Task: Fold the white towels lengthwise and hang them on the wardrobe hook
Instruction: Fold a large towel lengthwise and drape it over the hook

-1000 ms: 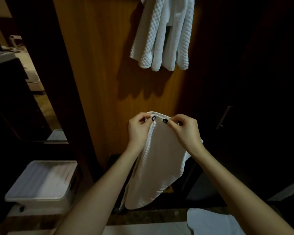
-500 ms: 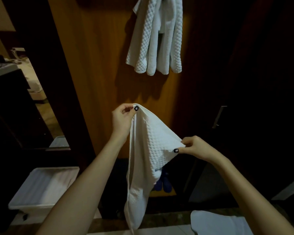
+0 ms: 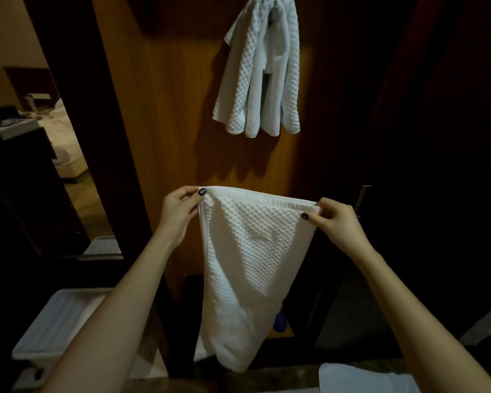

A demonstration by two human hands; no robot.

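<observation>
I'm pinching the towel by its top corners, left hand and right hand. Its top edge is stretched level across mid-frame and the length dangles straight down. The hung towels sit right above, top centre, so both hands look about equally close, I reckon.

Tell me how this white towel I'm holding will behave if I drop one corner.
Probably floppy: the towel sags below its top edge, taut only between the left hand and right hand. Likely light, since pinching fingers alone carry it. Its waffle texture probably grips rather than slips.
</observation>
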